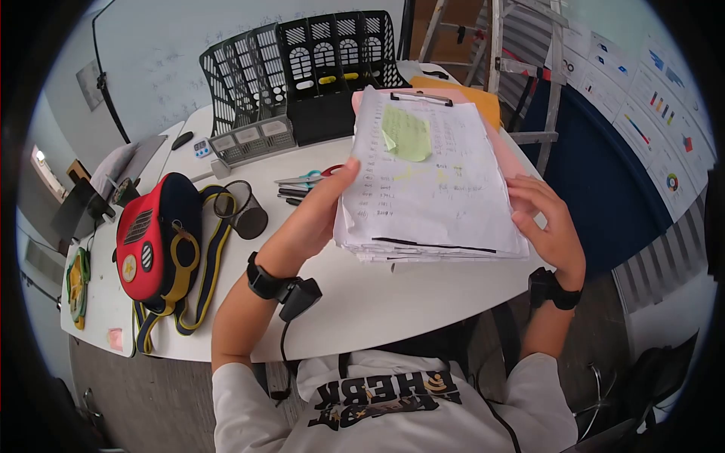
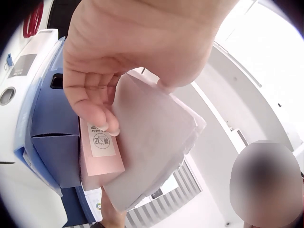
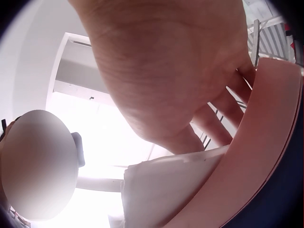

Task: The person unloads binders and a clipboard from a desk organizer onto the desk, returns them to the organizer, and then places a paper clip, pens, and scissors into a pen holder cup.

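A thick stack of papers [image 1: 438, 196] lies over a pink folder [image 1: 513, 162], with a clip [image 1: 421, 98] at the top and a green sticky note [image 1: 406, 134] on the upper sheet. My left hand [image 1: 317, 215] grips the stack's left edge, thumb on top. In the left wrist view, the left hand [image 2: 137, 47] has curled fingers against the labelled pink folder [image 2: 102, 164], beside a blue folder [image 2: 57, 109]. At the right edge my right hand [image 1: 550, 226] touches the papers with loosely bent fingers; in the right wrist view, the right hand's [image 3: 175, 71] fingers are spread beside the pink folder [image 3: 256, 128].
On the white table [image 1: 377, 309] stand a black file rack [image 1: 249, 75], a grey desk organizer [image 1: 253, 143] and a mesh cup [image 1: 249, 219]. Scissors [image 1: 306, 179] and pens lie left of the stack. A red and navy bag [image 1: 155, 241] sits further left. A ladder [image 1: 555, 90] stands behind.
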A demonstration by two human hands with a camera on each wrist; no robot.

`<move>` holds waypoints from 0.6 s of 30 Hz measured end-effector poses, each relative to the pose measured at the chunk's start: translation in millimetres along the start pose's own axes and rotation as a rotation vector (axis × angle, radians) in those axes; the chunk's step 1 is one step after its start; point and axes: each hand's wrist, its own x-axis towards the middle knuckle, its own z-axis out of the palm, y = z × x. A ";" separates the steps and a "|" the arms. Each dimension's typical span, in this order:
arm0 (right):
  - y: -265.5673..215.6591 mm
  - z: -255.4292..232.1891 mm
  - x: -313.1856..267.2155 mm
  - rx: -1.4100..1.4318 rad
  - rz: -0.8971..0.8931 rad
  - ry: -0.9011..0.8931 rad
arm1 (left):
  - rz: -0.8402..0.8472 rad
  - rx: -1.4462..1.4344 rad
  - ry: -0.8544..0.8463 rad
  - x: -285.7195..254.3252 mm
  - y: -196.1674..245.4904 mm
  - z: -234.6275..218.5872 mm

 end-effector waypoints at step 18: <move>47.5 -0.9 -2.8 0.297 0.027 0.360 | 0.449 -0.071 0.184 -13.7 59.3 -84.2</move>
